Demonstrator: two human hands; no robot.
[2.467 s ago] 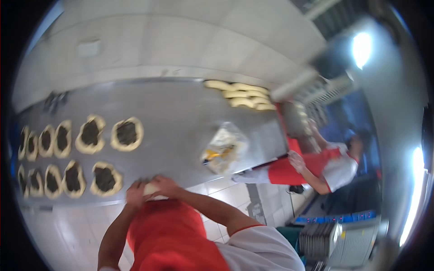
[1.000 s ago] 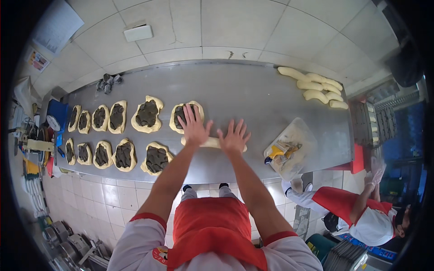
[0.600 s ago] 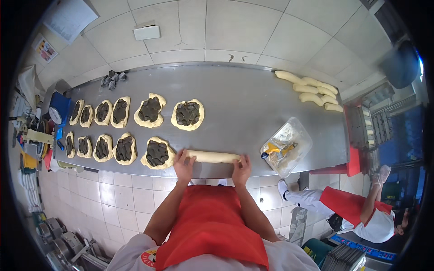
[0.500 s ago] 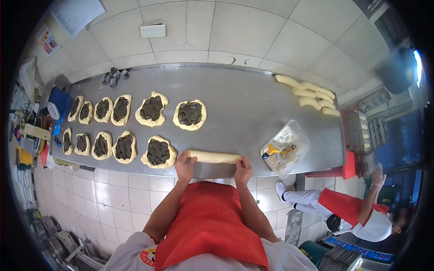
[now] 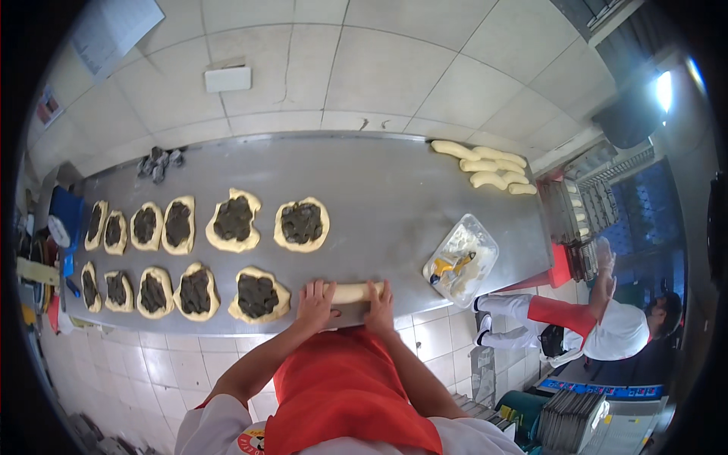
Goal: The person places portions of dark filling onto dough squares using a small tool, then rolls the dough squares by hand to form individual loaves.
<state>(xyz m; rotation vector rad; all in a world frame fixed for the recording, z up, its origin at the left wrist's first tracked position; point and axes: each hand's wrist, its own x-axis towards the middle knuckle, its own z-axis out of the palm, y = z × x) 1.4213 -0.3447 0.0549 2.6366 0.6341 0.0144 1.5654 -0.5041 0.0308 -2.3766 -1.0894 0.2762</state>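
Observation:
A pale dough roll (image 5: 349,293) lies crosswise near the front edge of the steel table, in front of my red apron. My left hand (image 5: 314,305) grips its left end, fingers over the top. On the right end my right hand (image 5: 378,307) holds it the same way. A small dark spot shows beside the left thumb. Immediately left of that hand sits a flattened dough piece (image 5: 242,307) topped with dark filling. Another filled dough piece (image 5: 324,225) is just behind. Several more (image 5: 189,247) stand in two rows farther left.
A clear plastic tub (image 5: 474,284) with a yellow-handled tool stands right of my hands. Several finished dough rolls (image 5: 485,177) lie at the back right, and dark lumps (image 5: 158,174) at the back left. A co-worker (image 5: 588,322) is beyond the table's right end, near metal racks.
My hands have come closer together, from the roll's ends inward over it, fingers now across its top. The view has shifted, and the co-worker has turned and moved.

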